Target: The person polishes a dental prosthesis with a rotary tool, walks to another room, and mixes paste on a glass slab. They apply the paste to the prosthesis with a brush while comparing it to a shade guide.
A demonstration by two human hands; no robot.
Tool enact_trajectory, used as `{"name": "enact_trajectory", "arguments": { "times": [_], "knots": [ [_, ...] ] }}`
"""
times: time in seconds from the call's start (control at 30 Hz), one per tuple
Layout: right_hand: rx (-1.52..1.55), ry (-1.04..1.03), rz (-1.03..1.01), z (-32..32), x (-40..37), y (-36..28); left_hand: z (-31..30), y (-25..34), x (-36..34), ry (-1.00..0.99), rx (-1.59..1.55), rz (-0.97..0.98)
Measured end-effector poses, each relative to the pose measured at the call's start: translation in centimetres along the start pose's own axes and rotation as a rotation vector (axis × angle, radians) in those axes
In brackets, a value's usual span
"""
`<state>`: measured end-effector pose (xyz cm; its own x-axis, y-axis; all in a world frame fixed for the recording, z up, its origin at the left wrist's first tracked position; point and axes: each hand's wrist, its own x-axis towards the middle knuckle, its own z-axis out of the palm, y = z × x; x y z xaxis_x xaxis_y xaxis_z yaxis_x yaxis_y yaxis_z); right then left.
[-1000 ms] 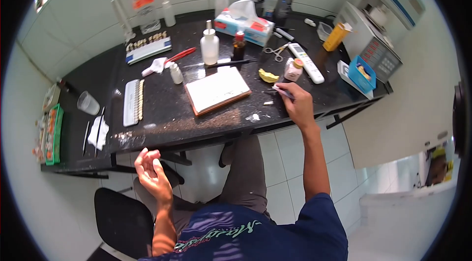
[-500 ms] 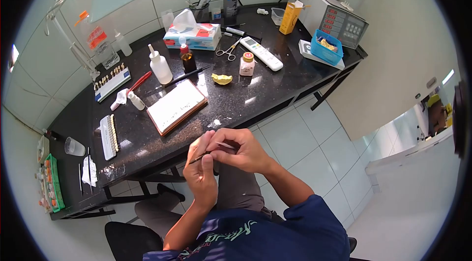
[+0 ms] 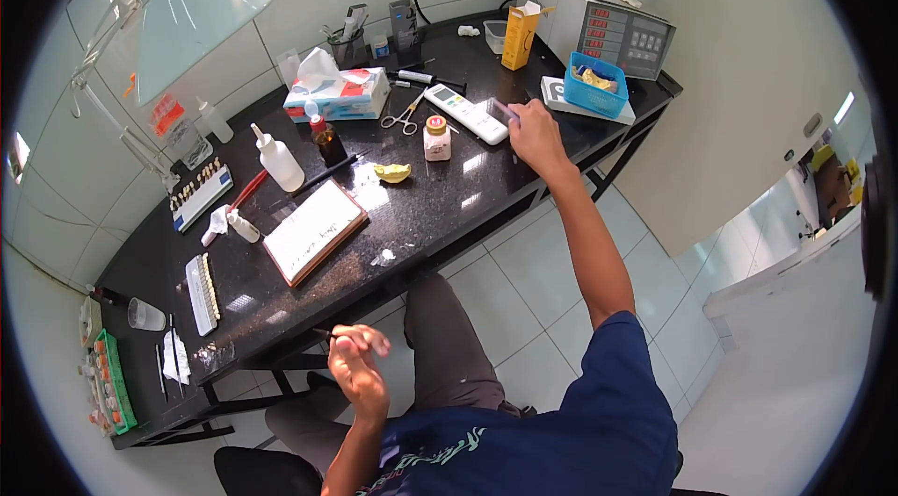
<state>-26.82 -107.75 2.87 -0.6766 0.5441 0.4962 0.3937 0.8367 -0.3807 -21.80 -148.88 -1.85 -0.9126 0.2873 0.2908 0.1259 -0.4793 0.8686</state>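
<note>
My left hand (image 3: 358, 373) is raised in front of the table's near edge, fingers curled, with a thin dark stick (image 3: 324, 333) poking out past the fingertips. Reaching over the right side of the table, my right hand (image 3: 537, 137) pinches a thin, pale, see-through flat piece (image 3: 503, 111), smeared by motion. That piece overlaps the end of a white remote control (image 3: 466, 115). Left of the remote stand a small jar with a gold cap (image 3: 437, 139) and a yellow dental cast piece (image 3: 392, 172). Scissor-handled forceps (image 3: 404, 115) lie behind them.
A white slab in a brown frame (image 3: 314, 230) lies mid-table beside a white squeeze bottle (image 3: 278, 159) and a dark dropper bottle (image 3: 327, 143). Tooth shade guides (image 3: 201, 295) are at left, a tissue box (image 3: 337, 99) behind. A blue basket (image 3: 596, 101) and yellow carton (image 3: 520, 38) stand at right.
My hands have parted. The right one has swung forward and right to the remote with the flat piece; the left has dropped lower with the dark stick. The view has shifted slightly.
</note>
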Motion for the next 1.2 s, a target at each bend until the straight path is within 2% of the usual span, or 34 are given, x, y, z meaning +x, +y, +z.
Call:
{"name": "enact_trajectory", "arguments": {
  "times": [0.07,0.13,0.2,0.23,0.3,0.33,0.4,0.43,0.57,0.73,0.8,1.07,1.13,1.2],
  "knots": [
    [0.064,0.133,-0.149,-0.3,0.0,0.2,-1.6,-0.5,-1.0,0.037,0.005,-0.064],
    [-0.023,0.302,-0.117,-2.2,1.1,1.7,-3.9,-1.3,-2.5,0.121,0.002,-0.084],
    [-0.165,0.433,0.005,-4.4,2.3,4.2,-6.1,-1.4,-4.2,0.193,0.195,-0.092],
    [-0.169,0.443,0.002,-5.0,2.7,5.6,-7.4,-1.7,-5.0,0.249,0.146,-0.161],
    [-0.31,0.383,0.122,-5.4,3.6,8.5,-8.4,-1.6,-6.0,0.318,0.22,-0.228],
    [-0.311,0.385,0.118,-5.4,4.0,9.6,-8.9,-1.8,-6.6,0.342,0.245,-0.239],
    [-0.37,0.186,0.111,-5.3,4.7,11.4,-9.6,-3.0,-7.2,0.347,0.213,-0.223],
    [-0.354,0.225,0.021,-5.3,4.6,11.8,-9.5,-3.1,-7.4,0.346,0.199,-0.229],
    [-0.34,0.273,-0.001,-5.9,5.0,12.5,-8.8,-3.3,-8.0,0.364,0.197,-0.233],
    [-0.225,0.259,-0.092,-6.5,4.2,9.7,-8.8,-3.4,-8.0,0.335,0.225,-0.226],
    [-0.132,0.256,-0.259,-6.2,4.3,8.2,-8.7,-3.5,-7.8,0.324,0.231,-0.226],
    [-0.061,0.045,-0.302,-1.1,7.7,4.6,-8.8,-3.3,-6.7,0.288,0.338,-0.154],
    [-0.093,0.039,-0.307,0.1,8.5,4.7,-8.9,-3.0,-7.0,0.355,0.362,-0.249],
    [0.064,-0.044,-0.263,0.9,8.8,5.2,-9.2,-3.6,-7.3,0.378,0.385,-0.228]
  ]
}}
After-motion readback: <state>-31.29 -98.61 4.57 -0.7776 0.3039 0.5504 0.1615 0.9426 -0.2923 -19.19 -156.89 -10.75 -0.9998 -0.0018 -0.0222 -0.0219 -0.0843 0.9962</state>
